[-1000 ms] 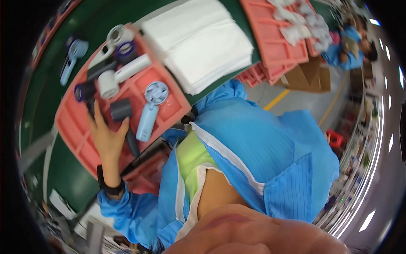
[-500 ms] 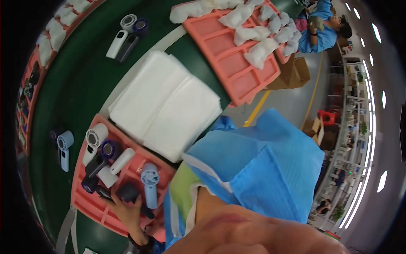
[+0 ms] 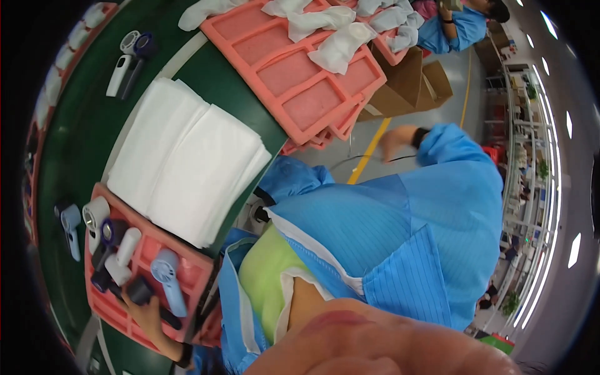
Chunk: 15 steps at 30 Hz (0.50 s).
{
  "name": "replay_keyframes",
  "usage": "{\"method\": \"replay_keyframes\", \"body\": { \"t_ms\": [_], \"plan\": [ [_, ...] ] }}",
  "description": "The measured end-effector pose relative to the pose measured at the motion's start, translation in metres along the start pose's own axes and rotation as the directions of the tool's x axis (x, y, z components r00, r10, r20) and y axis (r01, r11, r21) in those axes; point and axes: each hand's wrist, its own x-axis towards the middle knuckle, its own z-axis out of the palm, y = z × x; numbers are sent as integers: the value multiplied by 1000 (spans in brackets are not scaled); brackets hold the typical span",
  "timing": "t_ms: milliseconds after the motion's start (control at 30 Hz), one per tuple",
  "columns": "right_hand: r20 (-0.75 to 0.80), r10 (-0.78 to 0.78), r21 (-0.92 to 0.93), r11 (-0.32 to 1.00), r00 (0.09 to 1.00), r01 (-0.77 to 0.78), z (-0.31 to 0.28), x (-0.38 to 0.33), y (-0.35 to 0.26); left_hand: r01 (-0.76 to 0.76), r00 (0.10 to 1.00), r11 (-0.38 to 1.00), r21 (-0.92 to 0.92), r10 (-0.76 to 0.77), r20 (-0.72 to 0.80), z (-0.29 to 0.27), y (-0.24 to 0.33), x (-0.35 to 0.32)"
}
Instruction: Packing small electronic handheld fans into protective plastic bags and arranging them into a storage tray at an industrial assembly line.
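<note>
At the lower left, my left hand (image 3: 145, 317) bends its fingers onto a black handheld fan (image 3: 140, 290) lying in a pink compartment tray (image 3: 206, 265). Its grip looks closed, though the fingertips are partly hidden. Beside it lie a light-blue handheld fan (image 3: 165, 267), a white one (image 3: 95, 212) and a dark one with a purple ring (image 3: 112, 231). White parts (image 3: 129, 247) overlap them. My right hand (image 3: 395, 142), with a black wrist band, is held out past my body above the floor. Motion smears its fingers, and a thin dark cable shows beside it.
White sheets (image 3: 187, 159) are stacked on the green table (image 3: 240, 103). Pink trays (image 3: 300, 106) with white-wrapped items (image 3: 344, 47) stand beyond. Fans (image 3: 128, 65) lie farther off; others (image 3: 70, 225) sit at the left. A cardboard box (image 3: 400, 87) and a co-worker in blue (image 3: 459, 28) are at upper right.
My right arm has come into view and reaches out to the right. The whole view has shifted, so table and trays sit farther left. My left hand stays at the black fan.
</note>
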Motion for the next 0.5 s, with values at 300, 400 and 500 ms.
{"method": "replay_keyframes", "body": {
  "t_ms": [300, 400, 500],
  "plan": [
    [-485, -698, -250, 687, 526, 682, -69, -143, -88, -8, 982, 980, 200, 46, -184, 21, -52, 5],
    [-799, -510, -217, 739, 318, 638, -86, -224, -34, 12, 968, 986, 166, 30, -250, 19, -36, 8],
    [-961, -268, -175, 776, 66, 606, -89, -287, -10, 37, 938, 980, 198, 34, -345, 26, -32, 14]
  ]
}}
